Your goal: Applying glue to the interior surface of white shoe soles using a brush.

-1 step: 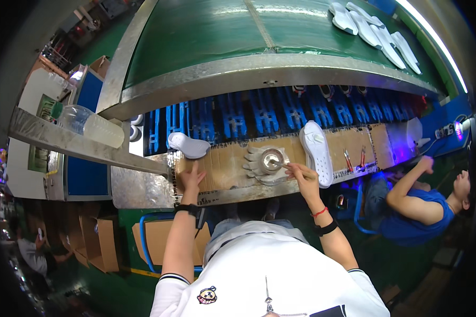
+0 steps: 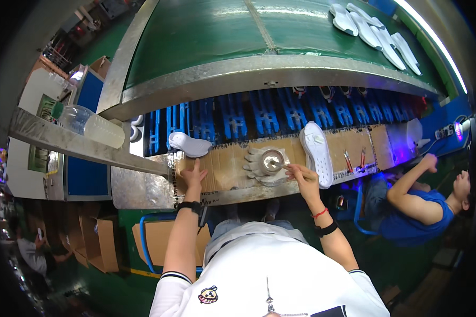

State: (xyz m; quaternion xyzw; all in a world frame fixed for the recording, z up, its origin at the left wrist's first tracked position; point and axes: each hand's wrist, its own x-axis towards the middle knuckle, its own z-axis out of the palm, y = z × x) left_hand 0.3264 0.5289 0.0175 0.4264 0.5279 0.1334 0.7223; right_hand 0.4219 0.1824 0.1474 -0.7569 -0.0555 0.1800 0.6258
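My left hand (image 2: 194, 177) lies on the cardboard with its fingers spread, just below a white shoe sole (image 2: 190, 145). It holds nothing. Between the fingers of my right hand (image 2: 304, 178) is a slim wooden-handled brush (image 2: 285, 166), its tip reaching into a small round metal bowl (image 2: 272, 160); its bristles cannot be made out. Under the bowl a grey-white work glove (image 2: 253, 164) is spread out. A second white sole (image 2: 318, 158), longer and dotted with holes, lies just right of the bowl, close to my right hand.
Flattened cardboard (image 2: 225, 171) covers the narrow bench. Behind it runs a row of blue racks (image 2: 267, 113) beneath a green conveyor belt (image 2: 195, 37) carrying several white soles (image 2: 373, 29). Red-handled tools (image 2: 363, 157) lie to the right. A co-worker in blue (image 2: 418, 216) sits at far right.
My left hand has shifted very slightly to the right and up. The brush in my right hand and the soles look practically the same.
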